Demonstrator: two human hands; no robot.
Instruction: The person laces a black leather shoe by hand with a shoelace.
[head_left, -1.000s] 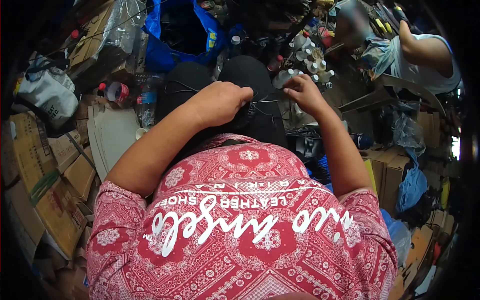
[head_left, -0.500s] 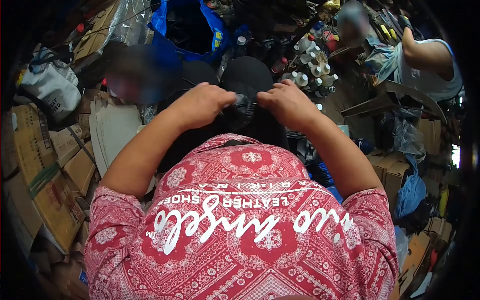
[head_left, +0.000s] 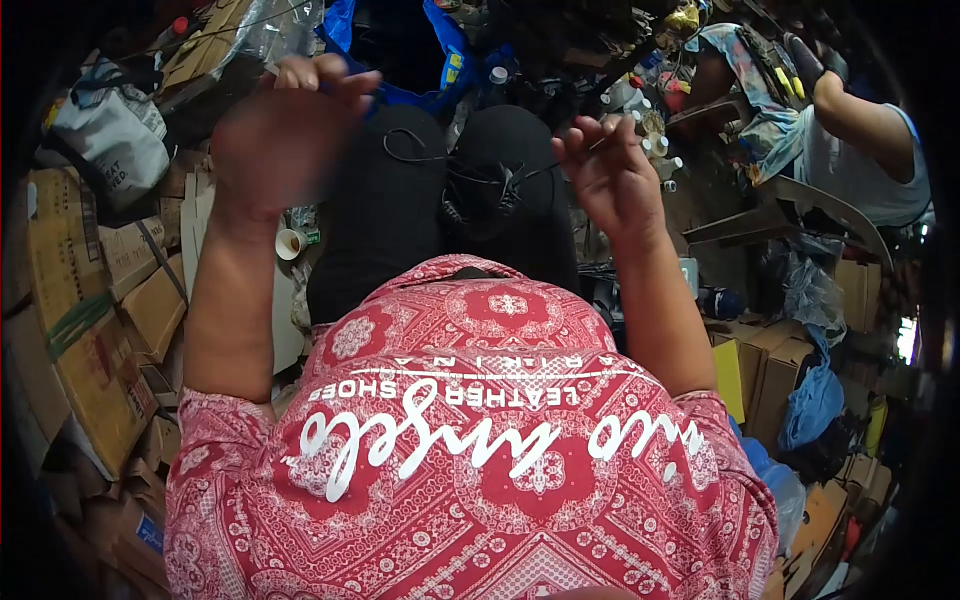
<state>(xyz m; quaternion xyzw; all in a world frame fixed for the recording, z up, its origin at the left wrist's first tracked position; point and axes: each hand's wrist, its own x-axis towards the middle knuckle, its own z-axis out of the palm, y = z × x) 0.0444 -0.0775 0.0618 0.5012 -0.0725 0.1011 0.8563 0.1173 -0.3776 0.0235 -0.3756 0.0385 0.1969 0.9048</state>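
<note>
My left hand is raised at the upper left, its fingers loosely bent and apart, its palm blurred. No object can be made out in it. My right hand is up beside my right knee, palm showing, with curled fingers pinching a thin black lace. That lace runs to a dark laced item between my thighs; against the black trousers its outline is hard to tell. A loose loop of black cord lies over my left thigh.
Ahead stands a blue bag, with bottles to its right. Flattened cardboard and a white bag are on the left. Another person's arm shows at upper right. Boxes and a blue plastic bag lie right.
My hands have moved apart from the dark item between my knees, the left up and left, the right outward. The laces and cord loop have come into view.
</note>
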